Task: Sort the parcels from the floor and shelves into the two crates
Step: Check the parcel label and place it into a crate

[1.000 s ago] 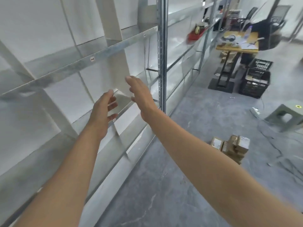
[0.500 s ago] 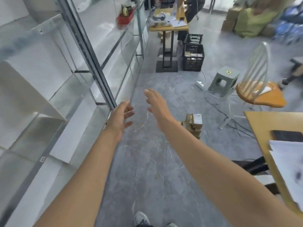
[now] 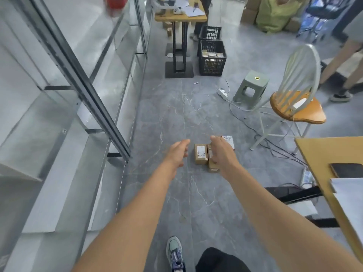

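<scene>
The left hand (image 3: 177, 154) and right hand (image 3: 221, 152) reach empty, fingers loose, toward the small brown cardboard parcels (image 3: 200, 154) clustered on the grey floor (image 3: 176, 107). It would be best to clasp one box squarely by its long sides. The two black lattice crates (image 3: 212, 65) stand well ahead, with trailing cables (image 3: 257, 132) and a green stool (image 3: 252, 86) beside the path.

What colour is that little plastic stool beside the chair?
The stool is pale sage green; the head view shows it best.
</scene>
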Demonstrator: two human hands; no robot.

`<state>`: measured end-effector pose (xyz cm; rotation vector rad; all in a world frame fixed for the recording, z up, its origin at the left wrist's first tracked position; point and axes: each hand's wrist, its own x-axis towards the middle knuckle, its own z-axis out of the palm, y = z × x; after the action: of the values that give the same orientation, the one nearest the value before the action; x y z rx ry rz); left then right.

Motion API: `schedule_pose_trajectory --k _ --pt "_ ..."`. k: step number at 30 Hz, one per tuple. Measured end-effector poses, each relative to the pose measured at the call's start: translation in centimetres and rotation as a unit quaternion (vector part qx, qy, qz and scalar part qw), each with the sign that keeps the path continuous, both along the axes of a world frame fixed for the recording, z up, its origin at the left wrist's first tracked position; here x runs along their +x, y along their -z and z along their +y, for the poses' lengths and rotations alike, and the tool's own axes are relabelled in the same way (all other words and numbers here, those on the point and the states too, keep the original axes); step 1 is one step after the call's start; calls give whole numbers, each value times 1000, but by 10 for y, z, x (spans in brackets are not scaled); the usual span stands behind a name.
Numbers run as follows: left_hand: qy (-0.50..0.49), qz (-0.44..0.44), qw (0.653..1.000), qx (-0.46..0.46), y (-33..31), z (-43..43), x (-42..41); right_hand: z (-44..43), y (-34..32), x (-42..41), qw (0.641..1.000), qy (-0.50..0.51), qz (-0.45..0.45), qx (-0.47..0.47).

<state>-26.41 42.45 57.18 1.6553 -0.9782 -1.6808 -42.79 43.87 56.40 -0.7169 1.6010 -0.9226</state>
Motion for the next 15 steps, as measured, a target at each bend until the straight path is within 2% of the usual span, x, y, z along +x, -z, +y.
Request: schedule_pose_trajectory --k 9,15 --pt "37 -13 997 61 48 -82 -41 -76 46 -36 997 41 -14 57" --pt "35 -47 993 102 101 -161 -82 -162 117 -78 993 45 -33 108"
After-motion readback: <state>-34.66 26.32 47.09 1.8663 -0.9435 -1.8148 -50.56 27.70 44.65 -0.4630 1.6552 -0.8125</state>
